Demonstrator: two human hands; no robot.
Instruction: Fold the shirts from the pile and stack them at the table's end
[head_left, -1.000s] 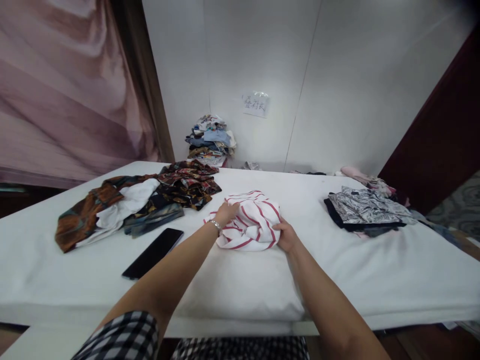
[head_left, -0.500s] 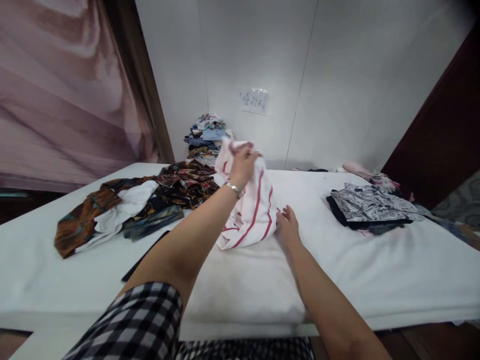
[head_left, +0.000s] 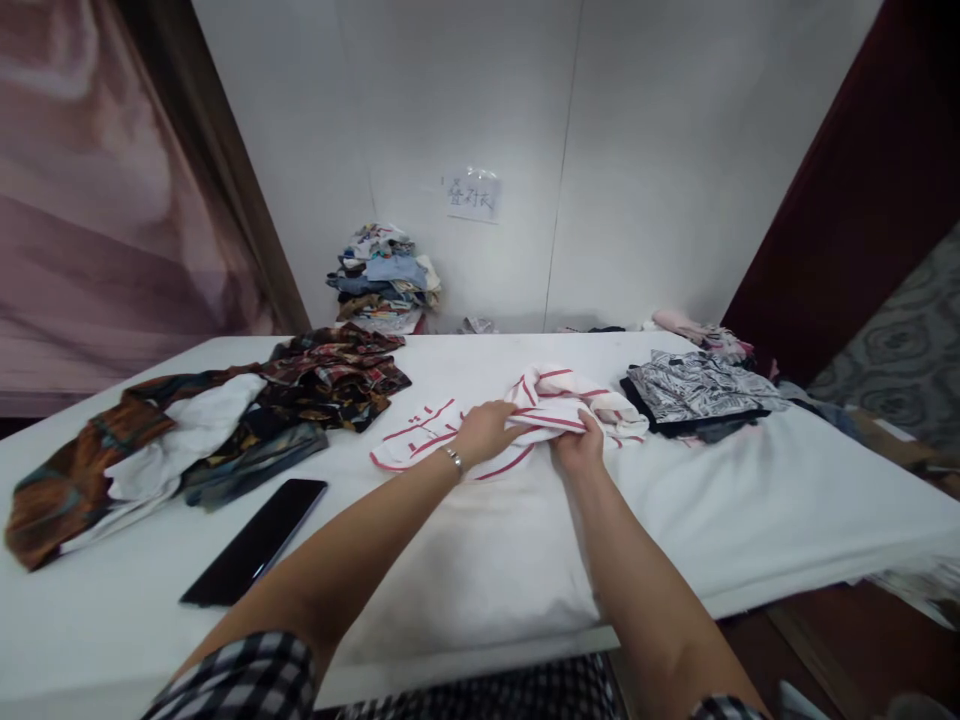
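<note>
A white shirt with red stripes (head_left: 559, 385) lies bunched on the white-covered table (head_left: 480, 560) in front of me. My left hand (head_left: 486, 435), with a silver bracelet at the wrist, has its fingers closed on the near edge of the cloth. To its right, my right hand (head_left: 581, 443) grips the same edge, thumb on top. One striped part of the garment spreads flat to the left of my left hand; the crumpled rest lies beyond and to the right of my hands. Some fingertips are hidden by the fabric.
On the left lies a heap of dark plaid and brown clothes (head_left: 337, 375) with a white piece (head_left: 195, 425). A black phone or tablet (head_left: 255, 540) lies nearer. Folded patterned clothes (head_left: 690, 385) sit at right. A tall clothes pile (head_left: 386, 275) stands against the wall.
My left hand has come down from holding the striped shirt raised, and the shirt now lies lower and wider. My right hand has closed on it. The view has shifted right.
</note>
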